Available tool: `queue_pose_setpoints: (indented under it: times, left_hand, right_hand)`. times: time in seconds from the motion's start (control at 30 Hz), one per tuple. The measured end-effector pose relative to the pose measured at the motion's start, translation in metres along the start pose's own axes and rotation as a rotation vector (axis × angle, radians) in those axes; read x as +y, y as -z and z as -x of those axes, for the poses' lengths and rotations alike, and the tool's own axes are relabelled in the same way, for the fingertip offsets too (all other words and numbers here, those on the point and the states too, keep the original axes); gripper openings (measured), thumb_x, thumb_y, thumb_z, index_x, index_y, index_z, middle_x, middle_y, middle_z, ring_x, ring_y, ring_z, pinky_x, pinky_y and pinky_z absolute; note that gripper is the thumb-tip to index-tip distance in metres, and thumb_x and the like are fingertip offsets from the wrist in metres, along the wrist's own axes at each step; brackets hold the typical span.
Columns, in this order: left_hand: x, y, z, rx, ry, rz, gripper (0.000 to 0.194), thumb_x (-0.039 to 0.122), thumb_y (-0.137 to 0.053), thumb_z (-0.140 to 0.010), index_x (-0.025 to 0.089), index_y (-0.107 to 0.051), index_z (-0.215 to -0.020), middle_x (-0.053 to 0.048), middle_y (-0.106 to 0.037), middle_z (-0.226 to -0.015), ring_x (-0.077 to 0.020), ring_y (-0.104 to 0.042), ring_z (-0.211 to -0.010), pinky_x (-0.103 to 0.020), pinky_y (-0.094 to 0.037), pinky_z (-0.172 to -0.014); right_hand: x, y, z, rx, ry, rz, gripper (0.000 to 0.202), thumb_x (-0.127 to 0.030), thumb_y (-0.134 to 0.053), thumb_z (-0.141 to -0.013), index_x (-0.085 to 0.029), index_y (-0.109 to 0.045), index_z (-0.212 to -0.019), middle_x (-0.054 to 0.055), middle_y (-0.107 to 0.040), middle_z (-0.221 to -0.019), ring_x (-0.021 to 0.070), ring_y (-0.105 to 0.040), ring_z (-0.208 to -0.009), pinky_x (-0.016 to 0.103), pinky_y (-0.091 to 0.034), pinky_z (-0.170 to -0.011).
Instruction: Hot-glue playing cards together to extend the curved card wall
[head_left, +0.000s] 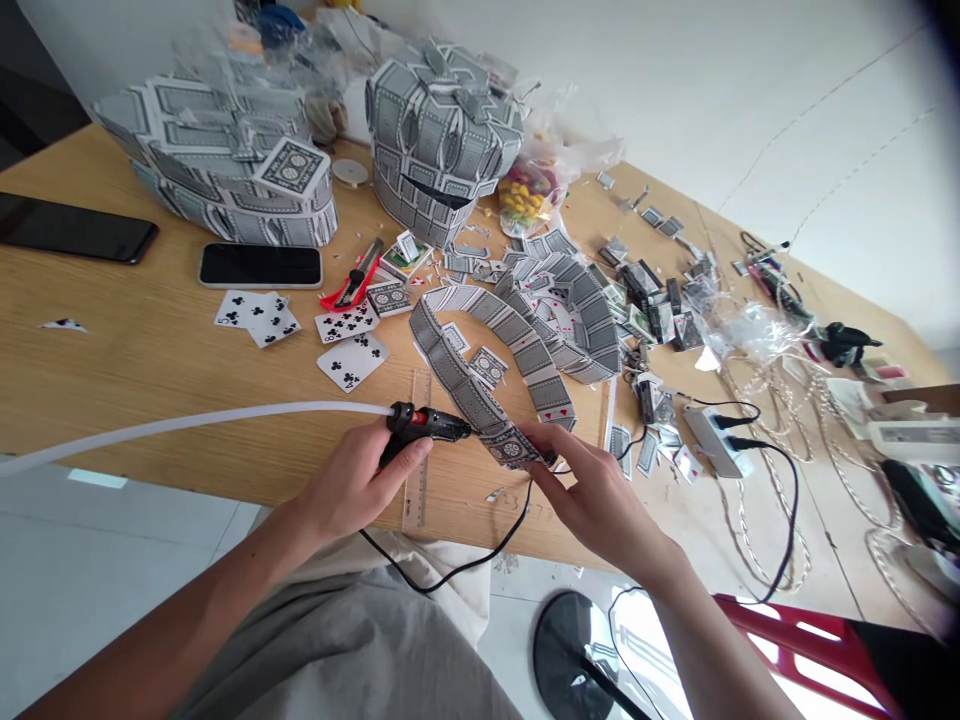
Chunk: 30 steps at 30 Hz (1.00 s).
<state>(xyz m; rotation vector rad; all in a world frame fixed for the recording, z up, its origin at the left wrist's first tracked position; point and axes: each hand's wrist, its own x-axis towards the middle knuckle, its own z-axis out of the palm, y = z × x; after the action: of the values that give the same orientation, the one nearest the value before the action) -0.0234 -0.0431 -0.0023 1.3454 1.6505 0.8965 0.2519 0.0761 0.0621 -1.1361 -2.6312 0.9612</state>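
Note:
My left hand (367, 470) is closed around the handle of a black hot glue gun (431, 424), its nozzle pointing right at the playing-card strip. A long white glue stick (225, 415) trails from the back of the gun to the left. My right hand (581, 475) pinches the near end of the curved strip of joined playing cards (472, 400), which stands on edge in an open loop. Inside the loop a loose card (487, 367) lies on the table. Behind it stands a ring of joined cards (600, 315) with small card pieces within.
A clear ruler (416, 490) lies beneath the glue gun. Card-built models (442, 130) stand at the back, near a phone (260, 266) and a red box cutter (356, 280). To the right are card scraps, a power strip (718, 440) and coiled rope (832, 450).

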Motion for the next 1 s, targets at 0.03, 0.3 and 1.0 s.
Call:
queue_pose_setpoints:
  times: [0.03,0.3,1.0]
  left_hand:
    - [0.001,0.0,0.0,-0.002,-0.003,-0.002,0.044,0.059,-0.05,-0.106,0.021,-0.065,-0.09,-0.001,-0.07,-0.076,-0.0219,-0.064,-0.074,-0.032,-0.042,-0.071]
    - [0.014,0.002,-0.002,-0.009,-0.031,0.016,0.044,0.057,-0.049,-0.107,0.021,-0.059,-0.084,0.003,-0.058,-0.067,-0.017,-0.055,-0.064,-0.029,-0.037,-0.064]
    - [0.022,0.005,-0.005,0.002,-0.074,-0.007,0.042,0.054,-0.05,-0.107,0.021,-0.06,-0.082,0.001,-0.062,-0.07,-0.0166,-0.055,-0.065,-0.029,-0.04,-0.066]
  right_hand:
    - [0.0,0.0,0.0,0.0,-0.001,0.001,0.028,-0.026,-0.053,-0.108,-0.026,-0.059,-0.136,0.005,-0.078,-0.114,0.0221,-0.076,-0.097,0.035,-0.059,-0.08]
    - [-0.005,-0.002,-0.002,-0.002,0.029,0.012,0.029,-0.022,-0.053,-0.108,-0.027,-0.06,-0.135,0.005,-0.078,-0.112,0.022,-0.076,-0.099,0.035,-0.058,-0.083]
    - [-0.007,-0.002,-0.002,-0.013,0.028,0.002,0.029,-0.022,-0.054,-0.108,-0.027,-0.06,-0.135,0.004,-0.079,-0.11,0.0209,-0.076,-0.097,0.034,-0.06,-0.081]
